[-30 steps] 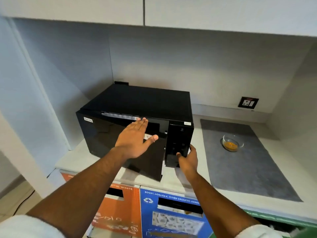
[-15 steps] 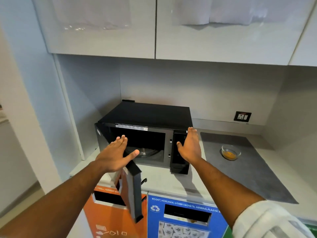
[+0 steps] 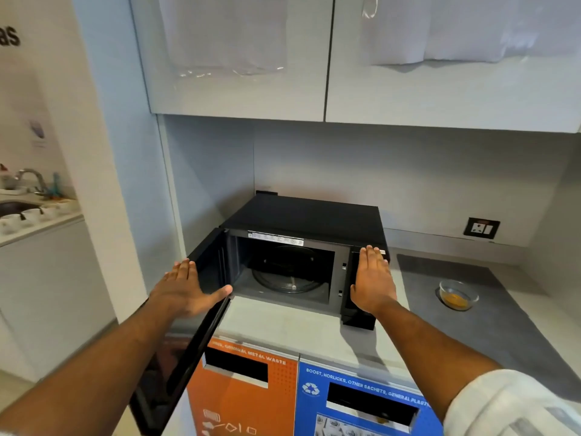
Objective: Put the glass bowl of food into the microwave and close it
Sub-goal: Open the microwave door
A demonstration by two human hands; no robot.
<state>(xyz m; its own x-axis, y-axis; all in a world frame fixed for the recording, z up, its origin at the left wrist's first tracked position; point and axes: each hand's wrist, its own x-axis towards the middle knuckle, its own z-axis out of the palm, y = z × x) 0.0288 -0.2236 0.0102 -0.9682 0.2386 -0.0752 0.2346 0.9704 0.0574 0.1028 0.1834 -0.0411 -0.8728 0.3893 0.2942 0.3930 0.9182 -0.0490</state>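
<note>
The black microwave (image 3: 309, 220) stands on the counter with its door (image 3: 188, 338) swung wide to the left. Inside, the glass turntable (image 3: 287, 273) lies bare. My left hand (image 3: 184, 289) rests flat against the door's top edge, fingers apart, holding nothing. Flat against the microwave's control panel at the right is my right hand (image 3: 372, 281), also holding nothing. The small glass bowl (image 3: 458, 294) with yellow-orange food sits on a grey mat (image 3: 490, 335), to the right of the microwave and apart from both hands.
White upper cabinets (image 3: 327, 58) hang above the counter. A wall socket (image 3: 481, 228) is at the back right. Orange (image 3: 242, 391) and blue (image 3: 361, 401) waste bins front the counter below. A sink with a tap and cups (image 3: 28, 212) is at the far left.
The microwave door has gone from nearly shut to wide open, my left hand following it leftward. My right hand rose from the panel's lower edge to lie flat on it. The bowl stayed put.
</note>
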